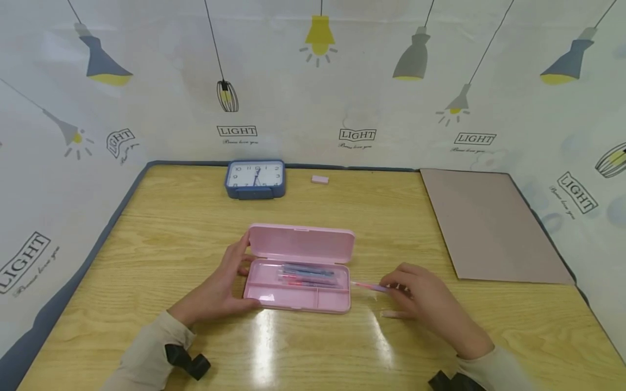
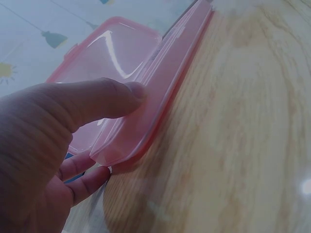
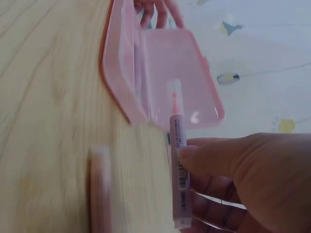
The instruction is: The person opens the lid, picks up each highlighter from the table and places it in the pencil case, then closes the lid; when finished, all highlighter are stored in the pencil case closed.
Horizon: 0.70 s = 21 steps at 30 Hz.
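A pink pencil case [image 1: 296,285] stands with its lid [image 1: 303,243] raised, and several pens [image 1: 308,274] lie in its back compartment. My left hand [image 1: 220,282] grips the case's left end, thumb against the front wall and fingers at the end and behind. Off the case's right end, my right hand [image 1: 425,304] pinches a highlighter [image 3: 179,160] with a pale purple barrel and pink tip under a clear cap. That cap points at the case. Another pen-shaped pink item [image 3: 100,189] lies on the table under my right hand.
A blue clock [image 1: 255,179] is at the back of the wooden table [image 1: 171,217], with a small pink eraser-like block [image 1: 320,180] to its right. A flat grey-pink board [image 1: 494,228] covers the back right. Printed wall sheets [image 1: 293,81] enclose the back and sides.
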Motion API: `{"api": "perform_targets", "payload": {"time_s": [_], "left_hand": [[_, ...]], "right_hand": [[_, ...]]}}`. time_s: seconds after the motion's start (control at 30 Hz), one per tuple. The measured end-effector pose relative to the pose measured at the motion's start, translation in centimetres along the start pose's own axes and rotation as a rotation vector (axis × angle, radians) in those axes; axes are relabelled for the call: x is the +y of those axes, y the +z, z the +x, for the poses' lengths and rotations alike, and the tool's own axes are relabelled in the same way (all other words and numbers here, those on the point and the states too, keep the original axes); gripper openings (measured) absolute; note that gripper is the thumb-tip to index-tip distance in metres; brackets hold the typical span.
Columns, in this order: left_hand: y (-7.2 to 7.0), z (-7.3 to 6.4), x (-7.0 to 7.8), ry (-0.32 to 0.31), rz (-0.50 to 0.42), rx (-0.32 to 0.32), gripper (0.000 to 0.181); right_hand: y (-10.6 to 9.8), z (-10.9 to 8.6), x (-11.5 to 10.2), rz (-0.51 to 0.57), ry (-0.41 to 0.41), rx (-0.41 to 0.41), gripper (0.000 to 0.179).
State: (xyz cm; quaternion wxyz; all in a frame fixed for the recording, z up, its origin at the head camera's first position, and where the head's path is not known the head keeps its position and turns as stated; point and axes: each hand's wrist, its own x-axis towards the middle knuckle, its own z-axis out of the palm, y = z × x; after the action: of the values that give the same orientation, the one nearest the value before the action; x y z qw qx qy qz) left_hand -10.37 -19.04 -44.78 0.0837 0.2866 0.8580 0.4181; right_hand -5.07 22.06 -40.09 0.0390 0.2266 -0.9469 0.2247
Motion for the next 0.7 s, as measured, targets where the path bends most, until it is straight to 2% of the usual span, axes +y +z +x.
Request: {"api": "perform_targets", "payload": {"time_s": [0.3,0.7], "left_hand": [[0.0,0.0,0.0,0.017,-0.003,-0.002,0.135],[0.0,0.0,0.1,-0.001,-0.010,-0.005,0.135]], "right_hand": [[1.7,3.3,-3.1,0.017,-0.025,-0.059,0.011],[4.8,6.7,-7.5,0.010,-0.141,-0.092,0.009]]}}
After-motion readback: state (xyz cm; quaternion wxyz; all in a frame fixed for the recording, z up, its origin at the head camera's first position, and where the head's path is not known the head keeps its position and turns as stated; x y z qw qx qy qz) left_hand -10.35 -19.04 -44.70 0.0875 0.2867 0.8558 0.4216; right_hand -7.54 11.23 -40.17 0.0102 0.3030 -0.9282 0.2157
